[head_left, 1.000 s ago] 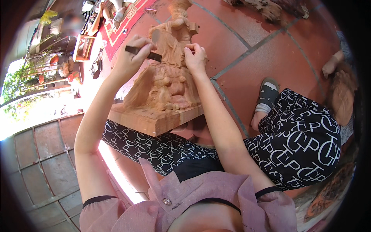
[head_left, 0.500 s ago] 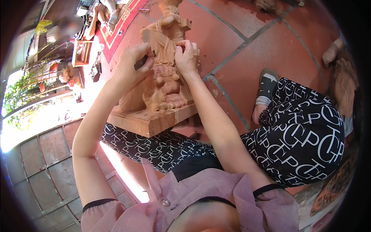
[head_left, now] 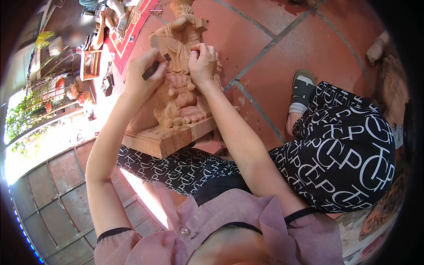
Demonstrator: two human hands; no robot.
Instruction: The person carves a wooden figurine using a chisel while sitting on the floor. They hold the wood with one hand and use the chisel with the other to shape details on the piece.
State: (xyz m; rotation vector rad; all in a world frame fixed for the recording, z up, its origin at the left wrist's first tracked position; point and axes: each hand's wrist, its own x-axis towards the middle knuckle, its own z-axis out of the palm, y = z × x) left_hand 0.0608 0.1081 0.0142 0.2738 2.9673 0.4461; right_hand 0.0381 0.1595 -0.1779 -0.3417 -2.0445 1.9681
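Observation:
A light-brown wooden statue (head_left: 187, 99), carved with draped folds and rounded shapes, stands between my legs on its thick square base (head_left: 165, 140), its top leaning away from me. My left hand (head_left: 145, 73) is closed at the statue's left side, pinching a dark flat strip (head_left: 150, 70) that looks like folded sandpaper; a small dark end pokes out past the fingertips. Against the right side of the carved drapery rests my right hand (head_left: 204, 65), fingers curled and pressed together. Whatever those fingers pinch, if anything, is hidden.
Red floor tiles (head_left: 256, 53) with grey joints spread to the right, near my sandalled foot (head_left: 304, 88). Another carved wooden piece (head_left: 393, 88) stands at the far right. At the upper left are a red patterned rug (head_left: 132, 31), another person's legs (head_left: 118, 15) and a small wooden stool (head_left: 91, 64).
The statue and both hands appear slightly further left in the picture, along with the surroundings. Both hands keep their closed shape against the carving.

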